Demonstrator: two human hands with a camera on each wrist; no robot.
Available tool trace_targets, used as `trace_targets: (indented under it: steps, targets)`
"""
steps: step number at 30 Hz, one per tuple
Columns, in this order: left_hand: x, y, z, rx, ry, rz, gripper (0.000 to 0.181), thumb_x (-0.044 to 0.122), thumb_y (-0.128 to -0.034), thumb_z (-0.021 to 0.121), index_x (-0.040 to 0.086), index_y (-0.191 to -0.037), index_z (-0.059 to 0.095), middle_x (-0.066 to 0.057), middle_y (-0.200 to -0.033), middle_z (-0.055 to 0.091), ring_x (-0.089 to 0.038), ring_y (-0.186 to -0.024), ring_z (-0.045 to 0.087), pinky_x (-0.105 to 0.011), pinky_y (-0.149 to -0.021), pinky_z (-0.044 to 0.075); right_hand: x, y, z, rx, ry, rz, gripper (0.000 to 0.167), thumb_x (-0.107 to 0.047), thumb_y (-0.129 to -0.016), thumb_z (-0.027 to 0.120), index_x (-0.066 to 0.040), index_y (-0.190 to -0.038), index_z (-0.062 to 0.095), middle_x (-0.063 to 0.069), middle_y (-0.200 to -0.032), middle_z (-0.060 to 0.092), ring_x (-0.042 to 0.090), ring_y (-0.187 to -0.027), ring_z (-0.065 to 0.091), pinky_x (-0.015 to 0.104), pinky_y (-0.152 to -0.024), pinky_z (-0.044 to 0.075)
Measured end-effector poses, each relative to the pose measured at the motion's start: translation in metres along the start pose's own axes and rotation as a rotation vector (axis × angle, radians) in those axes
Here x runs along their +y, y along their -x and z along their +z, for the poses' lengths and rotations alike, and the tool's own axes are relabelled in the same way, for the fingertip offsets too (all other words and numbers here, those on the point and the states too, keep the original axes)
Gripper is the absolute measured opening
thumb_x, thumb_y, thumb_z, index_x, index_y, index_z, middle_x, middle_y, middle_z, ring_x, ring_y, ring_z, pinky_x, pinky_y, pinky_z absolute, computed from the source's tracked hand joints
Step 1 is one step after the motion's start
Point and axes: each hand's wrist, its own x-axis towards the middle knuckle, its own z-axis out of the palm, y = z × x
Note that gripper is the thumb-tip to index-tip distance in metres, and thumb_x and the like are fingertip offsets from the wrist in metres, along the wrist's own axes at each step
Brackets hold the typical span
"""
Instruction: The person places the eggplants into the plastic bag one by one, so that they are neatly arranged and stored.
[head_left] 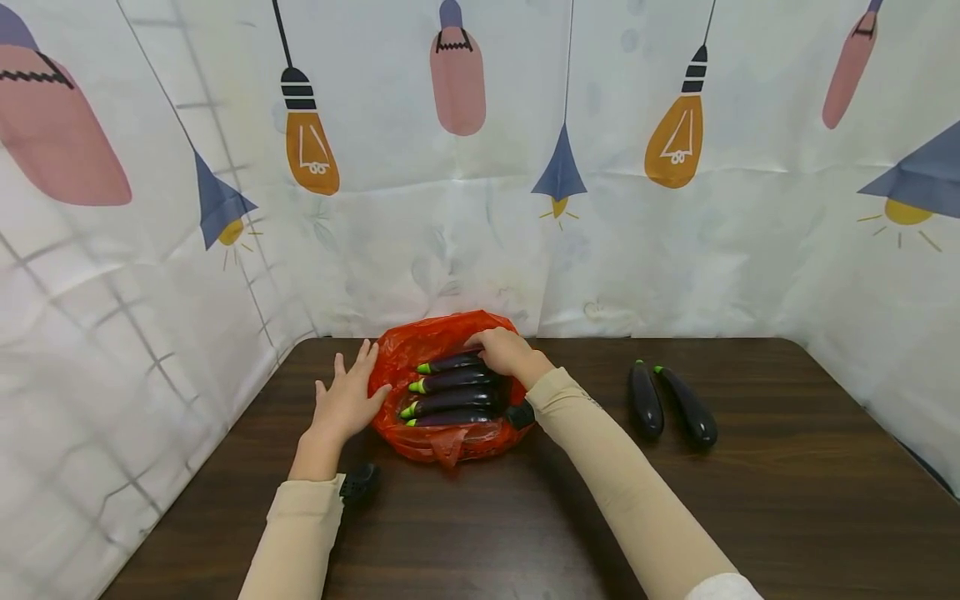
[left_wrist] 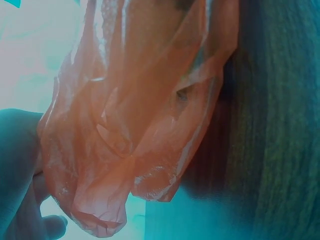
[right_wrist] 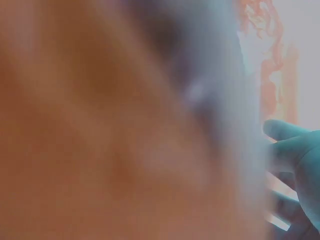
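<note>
- Head view: a brown wood-grain table [head_left: 787,483] stands before a white cloth backdrop [head_left: 480,250] printed with orange light bulbs, blue lamps and pink shapes.
- Head view: an open red plastic bag [head_left: 427,327] lies on the far part of the table, left of centre. Inside it, four dark purple eggplants [head_left: 455,398] lie side by side, their green stem ends pointing left.
- Head view: the left hand [head_left: 341,402], fingers spread and fairly straight, rests against the bag's left edge.
- Head view: the right hand [head_left: 507,352] reaches into the bag from the right, bent down over the far eggplant; I cannot tell whether it grips it.
- Head view: to the right, well apart from the bag, two more eggplants [head_left: 686,408] lie close together on the table, stems pointing away.
- Left wrist view: crumpled, see-through bag plastic fills the middle, with part of the left hand at the left edge and wood grain at right.
- Right wrist view: an orange blur covers most of it, beside a dark purple streak; some fingers of the right hand show at the right edge.
</note>
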Motion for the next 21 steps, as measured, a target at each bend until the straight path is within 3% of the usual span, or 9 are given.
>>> trace_targets:
  steps: [13,17,21]
  targets:
    - [0.001,0.000,0.000,-0.006,0.001,0.006,0.078,0.027,-0.1035,0.061,0.005,-0.164,0.018,-0.016,-0.171,0.008,-0.058,-0.148,-0.003,-0.085,-0.104,-0.001,0.003,0.021,-0.024,-0.024,-0.063,-0.073,0.035,-0.001,-0.103,0.058,-0.006,-0.137,0.066,0.010,-0.136,0.065,0.025,-0.123,0.062,0.038,-0.104,0.050]
    - [0.001,0.001,-0.001,-0.006,-0.006,0.005,0.078,0.027,-0.1031,0.061,0.004,-0.164,0.018,-0.018,-0.170,0.009,-0.059,-0.148,-0.003,-0.085,-0.104,-0.002,0.002,0.028,-0.031,-0.031,-0.085,-0.073,0.035,-0.002,-0.103,0.058,-0.006,-0.137,0.066,0.010,-0.135,0.066,0.024,-0.104,0.065,0.033,-0.088,0.053]
    - [0.000,0.000,0.000,-0.007,-0.010,0.005,0.078,0.027,-0.1027,0.061,0.004,-0.164,0.018,-0.018,-0.170,0.009,-0.059,-0.148,-0.002,-0.086,-0.104,-0.001,0.001,0.037,-0.036,-0.019,-0.077,-0.106,0.034,-0.001,-0.103,0.058,-0.006,-0.136,0.067,0.011,-0.131,0.068,0.020,-0.080,0.059,0.028,-0.071,0.046]
